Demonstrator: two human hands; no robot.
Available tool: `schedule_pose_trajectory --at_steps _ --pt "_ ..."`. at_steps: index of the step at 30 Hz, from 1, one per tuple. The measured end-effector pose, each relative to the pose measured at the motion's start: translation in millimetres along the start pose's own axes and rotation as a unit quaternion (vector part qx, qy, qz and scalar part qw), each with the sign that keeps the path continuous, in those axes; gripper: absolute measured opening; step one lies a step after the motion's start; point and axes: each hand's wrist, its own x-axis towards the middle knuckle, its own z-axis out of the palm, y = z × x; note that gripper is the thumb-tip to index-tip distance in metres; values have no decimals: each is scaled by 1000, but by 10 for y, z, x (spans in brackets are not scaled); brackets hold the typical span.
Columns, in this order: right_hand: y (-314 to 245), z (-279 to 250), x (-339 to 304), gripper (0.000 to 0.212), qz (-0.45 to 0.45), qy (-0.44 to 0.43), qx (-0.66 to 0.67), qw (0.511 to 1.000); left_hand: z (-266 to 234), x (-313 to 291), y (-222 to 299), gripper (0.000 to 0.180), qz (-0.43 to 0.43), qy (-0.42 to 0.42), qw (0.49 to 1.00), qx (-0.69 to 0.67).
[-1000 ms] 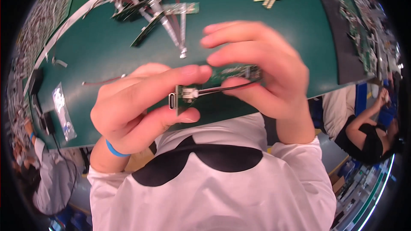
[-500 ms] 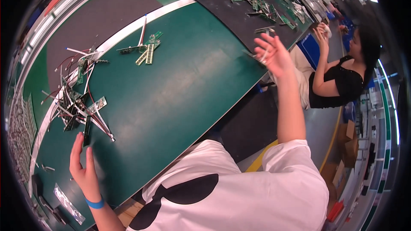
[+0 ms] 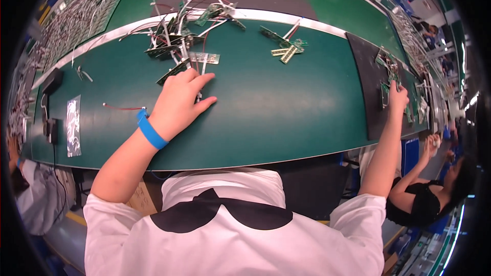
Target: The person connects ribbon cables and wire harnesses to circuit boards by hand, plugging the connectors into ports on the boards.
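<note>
My left hand [image 3: 176,97] is over the green tabletop at the near edge of a tangled heap of wired circuit boards [image 3: 176,41]. Its thumb and index finger are apart. White wire ends show just beyond and under the fingers, partly hidden by the hand. Far to the right, my right hand [image 3: 398,99] reaches to a second heap of circuit boards [image 3: 389,65] on a black mat. Its fingers are curled together at a circuit board [image 3: 384,93]; the fingertips are small and partly hidden. A few boards with yellowish strips [image 3: 289,53] lie between the heaps.
A silvery clear bag [image 3: 73,125] lies at the left, near a black adapter [image 3: 51,131] with a cable. A thin red wire [image 3: 123,107] rests by my left wrist. Wired panels [image 3: 87,23] stand far left. Co-workers [image 3: 424,194] sit at right and left.
The view has swung, levelling the table. My left hand has moved to the near side of the wired heap. My right hand has gone from spread fingers in the air to the boards on the mat.
</note>
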Motion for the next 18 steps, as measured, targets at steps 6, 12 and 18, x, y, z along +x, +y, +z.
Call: schedule_pose_trajectory --at_steps 6,12,18 --pt "-1831 -414 -1537 33 -363 -159 276 876 101 -167 -130 25 5 -14 995 -99" --pt "-2501 -72 -2046 33 -401 -202 227 864 -7 -119 -51 20 -27 51 982 -178" --pt "-2513 -248 -2085 19 -450 -98 266 847 -126 -240 -219 17 -57 53 966 -247"
